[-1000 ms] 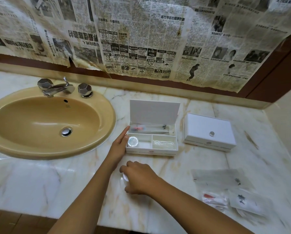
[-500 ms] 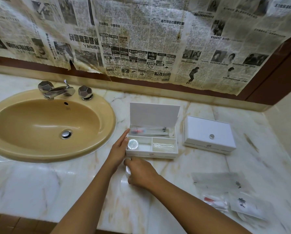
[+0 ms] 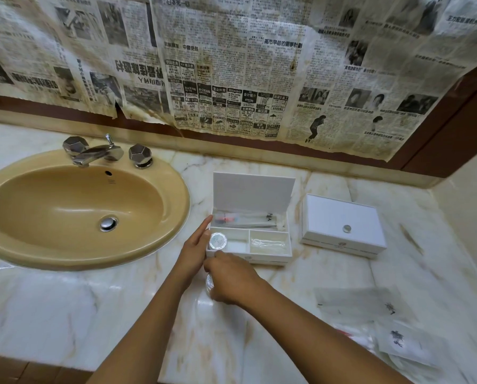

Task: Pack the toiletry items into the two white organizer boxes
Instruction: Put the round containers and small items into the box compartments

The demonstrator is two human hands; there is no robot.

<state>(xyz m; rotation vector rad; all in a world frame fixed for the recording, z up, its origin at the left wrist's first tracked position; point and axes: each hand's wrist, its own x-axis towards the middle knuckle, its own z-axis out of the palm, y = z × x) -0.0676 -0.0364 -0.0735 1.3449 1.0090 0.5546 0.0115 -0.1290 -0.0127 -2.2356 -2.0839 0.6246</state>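
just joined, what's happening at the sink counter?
A person is packing toiletries into the open white organizer box on the marble counter. The left hand rests flat against the box's left side, steadying it. The right hand grips a small clear round container just in front of the box. A similar round container sits in the front-left compartment. The second white box stands closed to the right, and loose packets lie unpacked.

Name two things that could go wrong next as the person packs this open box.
1. The right hand grips a small clear item, mostly hidden; the front left slot already holds a round jar, so it may not fit there.
2. The open box is steadied only by the left hand's straight fingers; a push could slide it across the smooth counter.
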